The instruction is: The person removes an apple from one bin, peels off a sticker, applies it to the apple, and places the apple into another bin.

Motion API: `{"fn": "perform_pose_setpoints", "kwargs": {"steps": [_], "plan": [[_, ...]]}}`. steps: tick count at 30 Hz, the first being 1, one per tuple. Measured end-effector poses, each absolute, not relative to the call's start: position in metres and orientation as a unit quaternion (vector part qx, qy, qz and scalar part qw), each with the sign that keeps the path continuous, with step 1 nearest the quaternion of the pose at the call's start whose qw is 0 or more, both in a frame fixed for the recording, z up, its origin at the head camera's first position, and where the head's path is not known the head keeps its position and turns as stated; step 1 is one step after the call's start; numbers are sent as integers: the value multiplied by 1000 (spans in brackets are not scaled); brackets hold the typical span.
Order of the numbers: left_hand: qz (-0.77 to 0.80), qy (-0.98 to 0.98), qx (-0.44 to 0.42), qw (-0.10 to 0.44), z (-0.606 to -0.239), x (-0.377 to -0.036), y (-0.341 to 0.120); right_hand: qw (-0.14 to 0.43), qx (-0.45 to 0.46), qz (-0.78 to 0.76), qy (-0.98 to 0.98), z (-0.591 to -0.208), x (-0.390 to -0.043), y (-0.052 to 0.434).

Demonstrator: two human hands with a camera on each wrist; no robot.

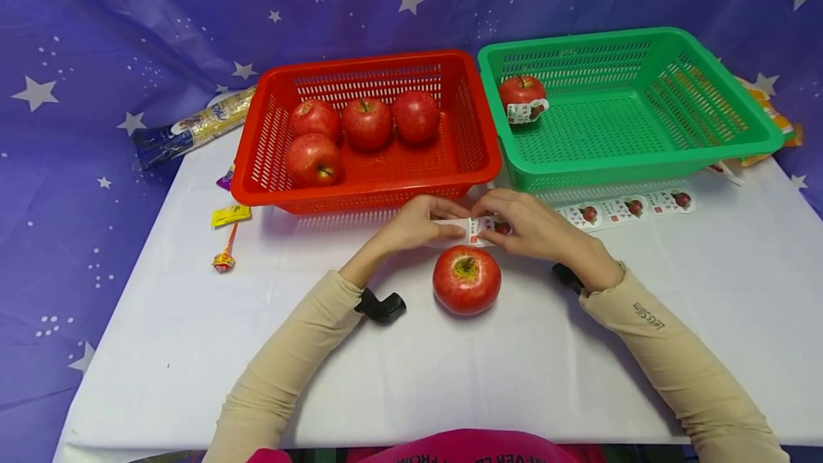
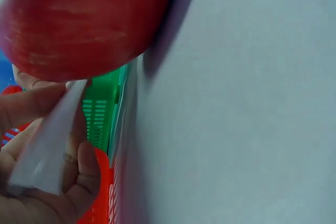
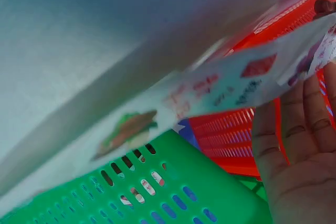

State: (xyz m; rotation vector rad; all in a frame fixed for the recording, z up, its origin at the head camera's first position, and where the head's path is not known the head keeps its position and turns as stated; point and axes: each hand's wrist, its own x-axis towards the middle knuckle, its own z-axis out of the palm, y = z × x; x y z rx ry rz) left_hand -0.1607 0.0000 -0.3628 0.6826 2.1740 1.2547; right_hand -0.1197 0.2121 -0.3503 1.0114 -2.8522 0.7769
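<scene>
A strip of apple-printed stickers (image 1: 626, 209) runs across the white cloth in front of the baskets, its left end raised between both hands. My left hand (image 1: 414, 223) pinches the blank white end of the strip, thumb on top. Close beside it, my right hand (image 1: 527, 226) grips the strip at a printed sticker. In the left wrist view the pale backing (image 2: 47, 145) looks bent between the fingers. Printed stickers (image 3: 205, 95) stretch out from the right hand (image 3: 299, 145) in the right wrist view. Just below both hands, a red apple (image 1: 466, 283) sits stem up on the cloth.
Behind the hands stands a red basket (image 1: 360, 188) with several apples. To its right, a green basket (image 1: 617, 163) holds one apple (image 1: 522, 91) bearing a sticker. A lollipop (image 1: 223, 261), a yellow packet (image 1: 230, 215) and a long pasta-like packet (image 1: 199, 127) lie at left.
</scene>
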Motion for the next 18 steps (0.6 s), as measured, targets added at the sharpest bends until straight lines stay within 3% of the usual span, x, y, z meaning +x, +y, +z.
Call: {"fn": "perform_pose_setpoints", "kwargs": {"steps": [6, 12, 18], "plan": [[461, 821, 214, 260, -363, -159, 2, 34, 332, 253, -908, -351, -120, 212], [452, 818, 248, 256, -364, -159, 2, 76, 355, 263, -894, -353, -120, 213], [452, 818, 247, 255, -364, -159, 1, 45, 336, 253, -906, -352, -119, 214]]}}
